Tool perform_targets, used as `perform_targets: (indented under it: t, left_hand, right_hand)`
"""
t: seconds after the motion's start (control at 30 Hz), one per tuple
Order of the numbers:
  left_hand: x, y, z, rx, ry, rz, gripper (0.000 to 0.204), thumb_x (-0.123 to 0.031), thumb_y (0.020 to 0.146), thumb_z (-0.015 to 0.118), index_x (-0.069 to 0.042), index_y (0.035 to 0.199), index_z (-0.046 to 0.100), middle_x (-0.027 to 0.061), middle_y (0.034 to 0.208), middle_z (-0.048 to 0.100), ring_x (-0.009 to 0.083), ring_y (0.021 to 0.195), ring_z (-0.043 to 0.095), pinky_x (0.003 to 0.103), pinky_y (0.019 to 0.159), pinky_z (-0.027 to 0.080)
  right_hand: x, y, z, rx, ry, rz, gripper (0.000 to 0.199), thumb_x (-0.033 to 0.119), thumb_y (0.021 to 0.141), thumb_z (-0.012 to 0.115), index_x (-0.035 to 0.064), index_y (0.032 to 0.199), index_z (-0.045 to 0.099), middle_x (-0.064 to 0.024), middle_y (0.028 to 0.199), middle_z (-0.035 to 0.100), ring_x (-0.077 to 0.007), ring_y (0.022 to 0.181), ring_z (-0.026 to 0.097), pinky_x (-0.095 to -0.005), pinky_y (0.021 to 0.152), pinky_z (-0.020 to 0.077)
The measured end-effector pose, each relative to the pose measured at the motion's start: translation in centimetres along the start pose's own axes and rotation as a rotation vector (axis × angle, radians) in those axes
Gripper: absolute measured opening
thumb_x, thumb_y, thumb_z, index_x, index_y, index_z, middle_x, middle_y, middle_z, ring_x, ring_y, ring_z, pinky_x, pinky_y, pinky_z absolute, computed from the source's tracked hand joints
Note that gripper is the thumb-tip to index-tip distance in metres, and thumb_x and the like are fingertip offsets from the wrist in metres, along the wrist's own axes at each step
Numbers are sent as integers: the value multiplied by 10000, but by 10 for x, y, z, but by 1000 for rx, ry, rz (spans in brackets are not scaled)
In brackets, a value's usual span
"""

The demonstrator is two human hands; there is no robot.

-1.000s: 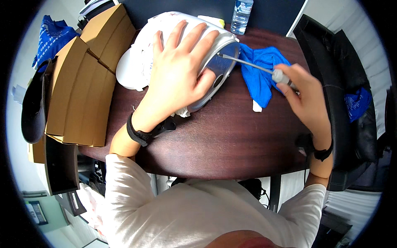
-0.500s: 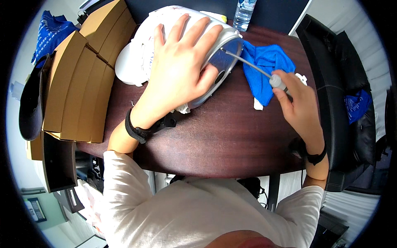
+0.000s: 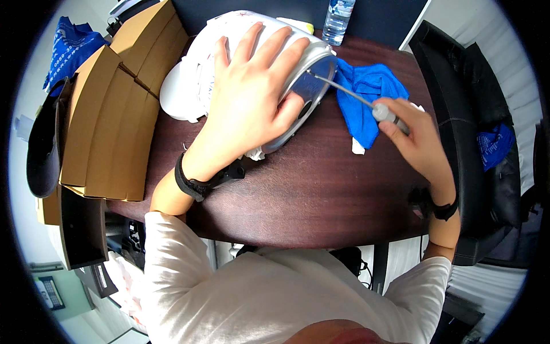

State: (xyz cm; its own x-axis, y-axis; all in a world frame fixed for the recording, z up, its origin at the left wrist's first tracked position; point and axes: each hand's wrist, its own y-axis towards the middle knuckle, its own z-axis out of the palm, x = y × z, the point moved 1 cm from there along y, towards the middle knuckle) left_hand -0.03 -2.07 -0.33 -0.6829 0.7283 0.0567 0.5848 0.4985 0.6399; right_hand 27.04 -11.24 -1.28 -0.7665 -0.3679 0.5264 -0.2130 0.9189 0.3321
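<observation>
A white, rounded household appliance, possibly a rice cooker, lies on its side with its shiny metal base turned to the right. Across its white body my left hand lies flat, fingers spread, the thumb near the rim of the base. My right hand grips the pale handle of a screwdriver. The long shaft runs left to the base, its tip at a spot near the upper rim; whether it sits in a screw is too small to tell. Under the shaft lies a crumpled blue cloth.
Cardboard boxes stand along the left side of the dark wooden table. A water bottle stands at the back. A white piece pokes out below the cloth. To the right is a black sofa.
My right hand has turned and shifted slightly right around the screwdriver handle, fingers looser. The tip stays at the metal base. My left hand keeps its place on the appliance.
</observation>
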Motion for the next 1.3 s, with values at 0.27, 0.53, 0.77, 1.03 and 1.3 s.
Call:
perform_targets:
  t: [0.27,0.53,0.77,1.03,1.3]
  left_hand:
    - [0,-2,2,-7,5,-7,667,-229,725,580,-144,1383,520,138,1438,493,402,1355,404,656,1081,261]
    - [0,-1,1,-11,19,3,664,-224,727,580,-138,1383,519,138,1434,496,412,1347,407,658,1075,268]
    - [0,-1,0,2,18,-4,670,-225,727,581,-141,1388,515,133,1440,492,416,1350,402,661,1081,261]
    - [0,-1,1,-3,11,-10,667,-231,727,581,-147,1386,517,130,1443,489,398,1356,403,658,1084,262]
    - [0,-1,0,-5,18,-6,669,-226,721,578,-144,1382,520,132,1439,492,393,1355,407,649,1082,267]
  right_hand:
    - [-1,-13,15,358,752,433,264,213,1014,549,17,1178,616,20,804,579,-19,566,475,-187,518,368]
    - [20,-2,-4,-247,-449,-163,345,117,799,735,84,1133,654,-76,911,595,-248,696,570,-355,626,467]
    - [23,10,-17,-353,-622,-298,372,80,767,744,93,1131,672,-61,902,591,-243,768,582,-356,684,471]
    - [3,-20,6,66,486,287,287,202,971,622,-18,1156,624,2,761,565,-58,629,500,-229,549,402]
    - [4,-24,22,220,731,314,299,188,1017,518,-42,1185,606,8,793,566,-14,528,446,-190,464,347]
